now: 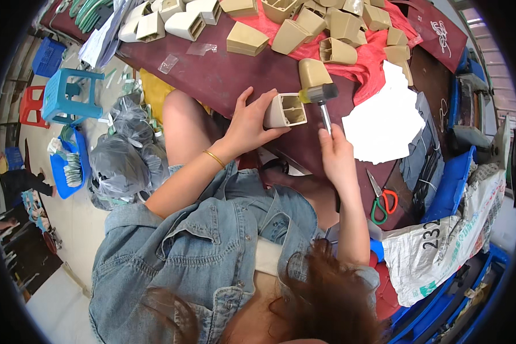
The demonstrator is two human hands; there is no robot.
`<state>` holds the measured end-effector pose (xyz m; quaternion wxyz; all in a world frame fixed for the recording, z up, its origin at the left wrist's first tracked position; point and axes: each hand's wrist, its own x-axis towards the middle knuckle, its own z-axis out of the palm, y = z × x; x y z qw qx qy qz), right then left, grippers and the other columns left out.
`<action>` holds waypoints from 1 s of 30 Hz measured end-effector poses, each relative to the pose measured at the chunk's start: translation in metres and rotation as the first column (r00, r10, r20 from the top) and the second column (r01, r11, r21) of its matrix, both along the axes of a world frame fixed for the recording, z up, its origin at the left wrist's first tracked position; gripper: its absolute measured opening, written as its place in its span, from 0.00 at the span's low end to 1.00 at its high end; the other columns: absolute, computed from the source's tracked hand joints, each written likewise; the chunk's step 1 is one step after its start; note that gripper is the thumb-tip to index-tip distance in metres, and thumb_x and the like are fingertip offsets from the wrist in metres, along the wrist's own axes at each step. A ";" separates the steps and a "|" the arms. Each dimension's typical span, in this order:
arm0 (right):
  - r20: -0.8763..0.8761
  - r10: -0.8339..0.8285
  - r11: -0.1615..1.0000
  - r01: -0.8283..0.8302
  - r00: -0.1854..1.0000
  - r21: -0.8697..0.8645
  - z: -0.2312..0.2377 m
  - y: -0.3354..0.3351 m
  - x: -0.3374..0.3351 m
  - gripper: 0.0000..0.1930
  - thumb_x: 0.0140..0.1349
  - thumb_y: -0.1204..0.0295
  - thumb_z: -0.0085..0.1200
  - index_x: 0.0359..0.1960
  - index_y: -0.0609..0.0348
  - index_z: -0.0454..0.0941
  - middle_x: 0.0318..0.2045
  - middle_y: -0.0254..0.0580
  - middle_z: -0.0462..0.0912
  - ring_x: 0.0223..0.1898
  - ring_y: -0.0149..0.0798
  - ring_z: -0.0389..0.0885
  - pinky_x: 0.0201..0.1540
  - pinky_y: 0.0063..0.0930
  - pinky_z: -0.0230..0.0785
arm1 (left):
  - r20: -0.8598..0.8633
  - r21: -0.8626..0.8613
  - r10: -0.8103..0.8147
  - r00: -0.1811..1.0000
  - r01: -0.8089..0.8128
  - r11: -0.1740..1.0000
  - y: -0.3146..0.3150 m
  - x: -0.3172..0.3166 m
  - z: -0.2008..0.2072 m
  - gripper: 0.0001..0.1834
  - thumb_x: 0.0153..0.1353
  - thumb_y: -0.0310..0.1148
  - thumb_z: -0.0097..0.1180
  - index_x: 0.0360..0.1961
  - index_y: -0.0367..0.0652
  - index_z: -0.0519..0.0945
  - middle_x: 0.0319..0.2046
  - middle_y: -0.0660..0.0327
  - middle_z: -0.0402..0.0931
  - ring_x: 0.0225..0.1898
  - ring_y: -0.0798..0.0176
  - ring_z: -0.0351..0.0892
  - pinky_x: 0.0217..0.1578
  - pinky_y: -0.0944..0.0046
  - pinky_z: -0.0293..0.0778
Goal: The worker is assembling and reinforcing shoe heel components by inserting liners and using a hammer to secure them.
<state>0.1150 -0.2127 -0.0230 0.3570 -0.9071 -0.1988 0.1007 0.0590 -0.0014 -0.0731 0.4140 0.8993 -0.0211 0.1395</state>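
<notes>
My left hand [250,121] is closed around a white hollow tapered plastic piece [277,112], with its open, ribbed end facing right. In my right hand [337,156] is a small mallet [325,112] with a metal shaft and a yellow and dark grey head. The yellow face of that head is at the upper right rim of the white piece; whether it touches cannot be told. Just behind the mallet head stands a beige hollow piece [314,74]. Scissors [382,198] with one green and one orange handle lie right of my right forearm.
Many beige pieces [292,35] lie on red plastic sheeting [372,71] at the table's far side, white ones [184,25] to their left. White paper [384,117] lies on the dark red table [212,71]. Left are grey plastic bags [120,163] and a blue stool [69,94].
</notes>
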 end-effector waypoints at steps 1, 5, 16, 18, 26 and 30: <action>-0.004 0.007 1.000 -0.007 1.000 0.005 0.002 -0.001 0.003 0.14 0.67 0.65 0.45 0.46 0.63 0.70 0.16 0.45 0.70 0.18 0.38 0.71 0.24 0.34 0.63 | 0.018 0.024 0.011 1.000 -0.011 1.000 0.001 -0.002 -0.003 0.39 0.48 0.45 0.65 0.57 0.36 0.64 0.47 0.51 0.74 0.51 0.54 0.74 0.64 0.47 0.44; -0.115 -0.196 0.974 0.207 0.974 0.095 0.043 0.014 -0.013 0.13 0.67 0.65 0.43 0.43 0.63 0.72 0.22 0.61 0.76 0.29 0.65 0.75 0.30 0.47 0.66 | 0.021 0.028 0.041 0.999 -0.042 0.999 0.005 -0.006 -0.003 0.40 0.46 0.45 0.67 0.58 0.38 0.65 0.48 0.54 0.74 0.51 0.56 0.74 0.65 0.50 0.46; -0.030 0.197 0.965 -0.199 0.980 -0.171 0.049 0.023 -0.039 0.13 0.64 0.69 0.47 0.49 0.55 0.71 0.23 0.58 0.78 0.29 0.59 0.79 0.31 0.45 0.70 | 0.046 0.032 0.015 0.999 -0.016 0.999 0.002 -0.005 -0.007 0.37 0.47 0.42 0.66 0.55 0.38 0.66 0.51 0.50 0.73 0.54 0.53 0.72 0.65 0.48 0.47; 0.020 0.079 0.997 -0.079 0.997 -0.006 0.072 0.026 -0.045 0.13 0.64 0.69 0.47 0.49 0.55 0.71 0.24 0.58 0.78 0.30 0.60 0.79 0.32 0.47 0.69 | 0.041 0.019 0.027 0.999 -0.028 0.999 0.003 0.001 -0.002 0.37 0.47 0.42 0.66 0.55 0.38 0.66 0.51 0.50 0.72 0.54 0.53 0.71 0.65 0.48 0.47; 0.048 -0.138 0.990 0.139 0.989 0.002 0.056 0.003 -0.064 0.15 0.64 0.69 0.47 0.52 0.57 0.71 0.25 0.57 0.78 0.29 0.59 0.79 0.29 0.47 0.68 | 0.060 0.084 0.046 0.997 -0.051 0.995 0.004 -0.005 -0.013 0.39 0.45 0.42 0.67 0.57 0.36 0.66 0.53 0.50 0.72 0.56 0.55 0.70 0.65 0.51 0.47; 0.038 -0.051 0.988 0.056 0.998 -0.147 0.027 0.010 -0.077 0.16 0.65 0.68 0.46 0.53 0.57 0.70 0.25 0.61 0.77 0.29 0.61 0.78 0.29 0.46 0.69 | 0.073 0.033 0.052 0.996 -0.054 0.998 0.003 -0.010 -0.008 0.35 0.42 0.37 0.67 0.52 0.41 0.68 0.52 0.51 0.71 0.59 0.53 0.66 0.63 0.47 0.49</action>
